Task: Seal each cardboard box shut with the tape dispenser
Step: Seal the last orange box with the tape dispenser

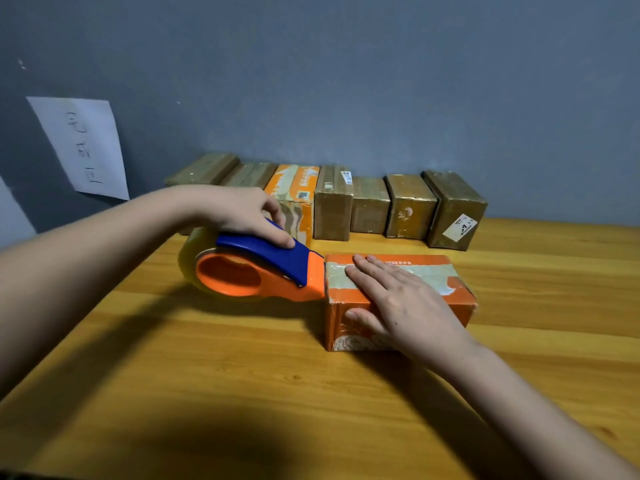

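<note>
Orange box (pixel 349 299), printed "HERE", under flat right hand (pixel 401 303).

Left hand (pixel 249 211) curled in a grip, right hand (pixel 398 303) flat (fingers straight, thumb down), both forearms bare.

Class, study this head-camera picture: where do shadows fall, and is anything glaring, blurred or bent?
Head view: dark shadows on the table under both forearms and at the bottom edge; soft sheen on the taped brown boxes; wide-angle bending stretches the forearms; the wall note is faint and hard to read.
</note>
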